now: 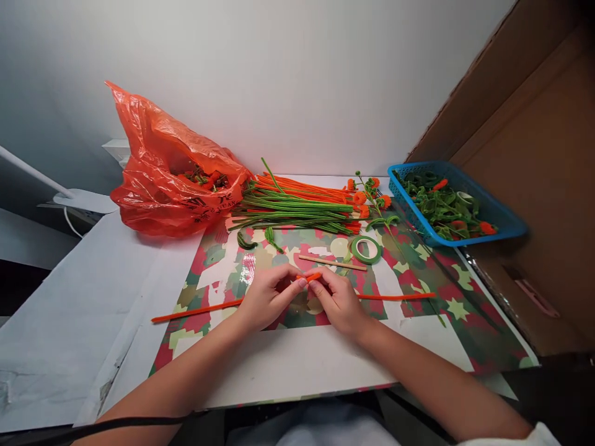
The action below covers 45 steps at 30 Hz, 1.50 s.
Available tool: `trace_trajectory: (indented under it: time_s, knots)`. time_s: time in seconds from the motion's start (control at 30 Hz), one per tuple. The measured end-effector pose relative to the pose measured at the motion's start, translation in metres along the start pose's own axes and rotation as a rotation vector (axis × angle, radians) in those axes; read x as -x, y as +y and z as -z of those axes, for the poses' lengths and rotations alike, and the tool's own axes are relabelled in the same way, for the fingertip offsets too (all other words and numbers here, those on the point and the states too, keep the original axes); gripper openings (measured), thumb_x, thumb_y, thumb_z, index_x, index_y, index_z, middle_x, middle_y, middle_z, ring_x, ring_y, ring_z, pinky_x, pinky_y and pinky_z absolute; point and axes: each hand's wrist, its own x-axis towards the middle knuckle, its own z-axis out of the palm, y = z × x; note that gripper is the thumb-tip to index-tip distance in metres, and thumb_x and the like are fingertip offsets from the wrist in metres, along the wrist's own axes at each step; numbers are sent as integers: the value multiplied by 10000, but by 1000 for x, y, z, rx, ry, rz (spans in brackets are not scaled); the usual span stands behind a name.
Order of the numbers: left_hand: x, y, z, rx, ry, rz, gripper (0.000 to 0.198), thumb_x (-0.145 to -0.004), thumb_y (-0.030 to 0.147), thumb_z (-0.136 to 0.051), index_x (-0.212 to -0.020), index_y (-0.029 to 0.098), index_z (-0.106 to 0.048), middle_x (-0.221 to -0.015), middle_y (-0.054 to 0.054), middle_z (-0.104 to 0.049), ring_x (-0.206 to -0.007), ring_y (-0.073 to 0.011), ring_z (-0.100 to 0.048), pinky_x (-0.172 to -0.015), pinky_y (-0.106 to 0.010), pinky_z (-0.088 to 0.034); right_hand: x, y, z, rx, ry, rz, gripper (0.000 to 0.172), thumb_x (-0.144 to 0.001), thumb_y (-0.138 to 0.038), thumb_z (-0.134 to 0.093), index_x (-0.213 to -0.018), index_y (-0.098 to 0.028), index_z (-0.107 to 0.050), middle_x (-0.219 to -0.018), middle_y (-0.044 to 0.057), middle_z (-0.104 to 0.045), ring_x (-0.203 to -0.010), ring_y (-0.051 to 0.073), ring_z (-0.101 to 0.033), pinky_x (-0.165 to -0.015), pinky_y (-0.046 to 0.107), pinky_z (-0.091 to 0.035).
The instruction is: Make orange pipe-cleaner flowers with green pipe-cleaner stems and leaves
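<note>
My left hand [272, 296] and my right hand [338, 301] meet over the middle of the patterned mat, both pinching a long orange pipe cleaner [198, 310]. Its middle part is bent or twisted between my fingertips, and its ends stick out to the left and right beyond my hands. Just behind my fingers lies a thin wooden stick [332, 262], with a roll of green tape [366, 249] near its right end. Two small green leaf shapes, one a dark curl [246, 241] and one a brighter piece [273, 240], rest behind my left hand.
Green pipe cleaners [297, 207] and orange ones [307, 188] are piled at the back. Left of them stands a red plastic bag [171, 161]. An orange-flowered stem [373, 201] lies near a blue basket [504, 232] of green pieces. Cardboard [534, 124] rises at the right.
</note>
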Motion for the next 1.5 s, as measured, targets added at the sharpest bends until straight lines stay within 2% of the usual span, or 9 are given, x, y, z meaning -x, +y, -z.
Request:
trace_trajectory:
  time_s: [0.3,0.53,0.73,1.1,1.3,1.5]
  knots:
    - [0,6,0,-116,27,-84,192,-918,248,-507,-779,169,-612,-569,32,-574,-485,-89,-457,-479,-186,-378,1,-2,2,-34,13,5,180,-954,-230,-461,-996,-198,-633,-729,5,-636,-647,130,-592,-596,232,-448]
    - [0,3,1,-199,35,-113,229,-923,254,-503,-730,171,-593,-558,34,-549,-488,-91,-439,-483,-196,-363,2,-4,4,-33,-3,15,272,-989,-277,-412,-1001,-211,-675,-716,9,-631,-654,138,-588,-623,247,-458]
    - [1,1,0,-272,54,-147,233,-921,250,-495,-709,179,-560,-588,17,-577,-522,-104,-489,-510,-206,-393,1,-4,7,-32,-4,23,262,-978,-260,-429,-991,-215,-687,-719,7,-623,-663,137,-581,-629,249,-451]
    - [2,2,1,-298,64,-153,244,-926,266,-491,-716,181,-581,-518,46,-532,-458,-83,-425,-460,-187,-351,3,-4,4,41,60,-11,174,-893,-226,-514,-1002,-195,-646,-799,40,-675,-682,156,-627,-573,256,-471]
    - [4,1,1,-319,53,-127,186,-931,274,-475,-831,190,-608,-547,45,-595,-453,-83,-484,-462,-180,-376,3,-6,5,46,53,-7,153,-902,-227,-518,-978,-211,-650,-823,39,-687,-717,163,-646,-595,261,-487]
    - [3,0,1,-356,78,-211,179,-933,253,-489,-807,193,-601,-719,-17,-689,-608,-126,-600,-573,-222,-462,3,-5,5,31,69,-5,142,-892,-222,-525,-914,-200,-664,-770,34,-676,-689,162,-632,-603,270,-482]
